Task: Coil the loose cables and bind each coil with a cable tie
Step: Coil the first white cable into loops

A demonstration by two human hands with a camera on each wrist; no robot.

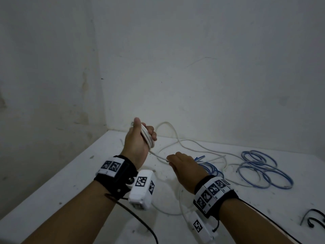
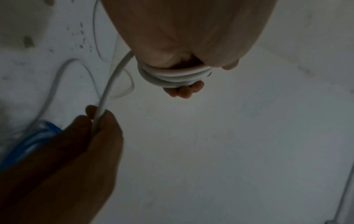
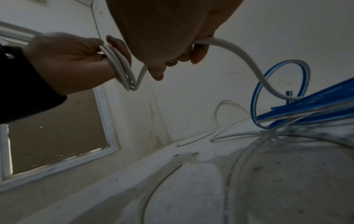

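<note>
Head view: left hand (image 1: 139, 138) raised w/ white cable (image 1: 146, 136) coil; right hand (image 1: 182, 166) pinches strand.

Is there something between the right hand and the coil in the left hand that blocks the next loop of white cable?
Nothing visible does. The white cable runs free from the right hand to the coil held in the left hand. The blue cable lies apart, on the table.
</note>
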